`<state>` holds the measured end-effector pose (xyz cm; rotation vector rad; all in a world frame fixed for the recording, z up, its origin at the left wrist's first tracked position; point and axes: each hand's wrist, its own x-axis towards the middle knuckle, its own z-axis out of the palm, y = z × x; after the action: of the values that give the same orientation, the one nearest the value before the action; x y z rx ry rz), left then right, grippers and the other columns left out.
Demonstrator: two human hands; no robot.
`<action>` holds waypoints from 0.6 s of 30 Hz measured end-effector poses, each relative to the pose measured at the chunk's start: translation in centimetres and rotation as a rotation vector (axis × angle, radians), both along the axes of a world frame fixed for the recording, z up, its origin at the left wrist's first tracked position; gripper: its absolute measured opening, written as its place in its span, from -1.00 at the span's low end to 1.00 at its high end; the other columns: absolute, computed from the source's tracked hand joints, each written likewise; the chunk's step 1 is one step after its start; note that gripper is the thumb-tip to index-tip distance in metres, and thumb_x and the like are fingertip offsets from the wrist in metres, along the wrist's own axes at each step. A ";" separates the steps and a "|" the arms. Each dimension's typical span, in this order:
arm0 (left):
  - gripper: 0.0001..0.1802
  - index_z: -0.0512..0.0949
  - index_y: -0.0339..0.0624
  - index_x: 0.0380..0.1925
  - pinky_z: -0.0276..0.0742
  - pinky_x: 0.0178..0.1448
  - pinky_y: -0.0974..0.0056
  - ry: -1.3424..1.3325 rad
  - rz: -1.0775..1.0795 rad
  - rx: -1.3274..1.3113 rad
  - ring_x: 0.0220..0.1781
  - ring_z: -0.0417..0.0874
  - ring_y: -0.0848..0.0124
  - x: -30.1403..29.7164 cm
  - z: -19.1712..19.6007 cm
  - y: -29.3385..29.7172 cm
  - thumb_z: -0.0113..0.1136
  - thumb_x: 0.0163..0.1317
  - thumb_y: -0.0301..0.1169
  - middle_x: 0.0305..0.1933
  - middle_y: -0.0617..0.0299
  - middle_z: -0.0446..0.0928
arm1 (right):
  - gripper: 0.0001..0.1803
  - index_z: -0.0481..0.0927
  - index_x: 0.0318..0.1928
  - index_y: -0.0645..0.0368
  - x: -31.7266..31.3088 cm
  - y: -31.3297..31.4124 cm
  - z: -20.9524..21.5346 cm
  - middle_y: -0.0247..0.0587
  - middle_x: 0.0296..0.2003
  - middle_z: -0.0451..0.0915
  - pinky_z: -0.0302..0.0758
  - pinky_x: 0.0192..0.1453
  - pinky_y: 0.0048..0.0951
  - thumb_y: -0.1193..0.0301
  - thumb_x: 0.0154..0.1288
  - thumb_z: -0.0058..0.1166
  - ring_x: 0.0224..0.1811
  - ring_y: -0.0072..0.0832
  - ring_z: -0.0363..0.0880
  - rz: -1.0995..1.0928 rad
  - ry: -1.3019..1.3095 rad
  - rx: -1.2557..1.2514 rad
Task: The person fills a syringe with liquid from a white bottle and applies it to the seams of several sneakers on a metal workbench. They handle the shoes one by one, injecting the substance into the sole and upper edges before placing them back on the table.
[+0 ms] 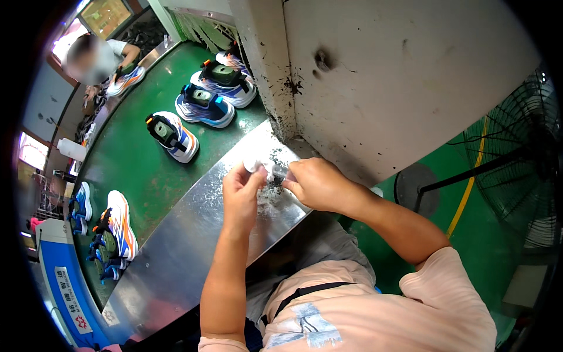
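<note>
Over the metal ledge [217,196], my left hand [241,190] pinches a small white wad [253,164] that looks like cloth or tissue; its exact kind is unclear. My right hand [316,182] is closed around a short greyish, partly see-through piece [280,171], whose far end meets the white wad. Most of that piece is hidden by my fingers. Dark crumbs and scuffs [272,196] cover the metal below both hands. Beyond the ledge, a white and orange sneaker [183,144] and a blue sneaker [211,111] stand on a green belt [135,170].
More sneakers [123,220] sit at the belt's near left, and another pair [229,85] by the worn cream cabinet [375,76]. Across the belt, a person [108,61] handles a shoe. A black floor fan [516,146] stands at right; a blue and white machine [70,287] is at lower left.
</note>
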<state>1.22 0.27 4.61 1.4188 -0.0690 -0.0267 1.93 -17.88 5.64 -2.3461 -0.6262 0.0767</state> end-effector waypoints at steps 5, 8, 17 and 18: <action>-0.70 0.54 -0.32 -0.08 0.41 -0.33 0.44 0.020 0.155 0.356 -0.41 0.51 0.53 2.2 0.7 -2.0 0.22 0.20 -0.42 -0.29 0.21 0.60 | -0.68 0.57 -0.33 0.31 -1.9 -2.2 -0.6 -0.13 -0.51 0.59 0.45 -0.41 -0.33 0.24 0.29 0.12 -0.54 -0.37 0.53 -0.098 0.483 0.359; -0.50 0.49 -0.23 0.12 0.55 -0.24 0.35 -0.225 0.020 0.916 -0.33 0.61 0.44 2.5 0.3 -2.4 0.29 0.13 -0.44 -0.11 0.07 0.63 | -0.70 0.57 -0.17 0.23 -2.7 -3.0 -0.8 -0.33 -0.39 0.58 0.32 -0.52 -0.70 0.22 0.42 -0.02 -0.54 -0.74 0.37 -0.180 0.803 0.653; -0.74 0.60 -0.37 -0.07 0.40 -0.27 0.49 -0.037 0.133 0.295 -0.30 0.55 0.57 -3.7 2.9 1.9 0.09 0.33 -0.46 -0.17 0.17 0.64 | -0.68 0.55 -0.15 0.29 -2.1 0.7 1.5 -0.27 -0.34 0.58 0.40 -0.49 -0.70 0.23 0.43 -0.02 -0.37 -0.71 0.50 -0.065 0.811 1.013; -0.73 0.59 -0.36 -0.05 0.39 -0.26 0.49 -0.048 0.139 0.224 -0.28 0.55 0.57 -5.1 3.5 1.7 0.08 0.34 -0.45 -0.15 0.17 0.64 | -0.69 0.55 -0.17 0.28 -2.4 1.6 2.0 -0.27 -0.35 0.58 0.41 -0.49 -0.68 0.24 0.43 -0.01 -0.35 -0.71 0.51 0.023 0.837 1.049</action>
<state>-3.90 1.99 8.11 1.6455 -0.0068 0.1181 -0.48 -16.27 7.67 -1.1242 -0.1666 0.5575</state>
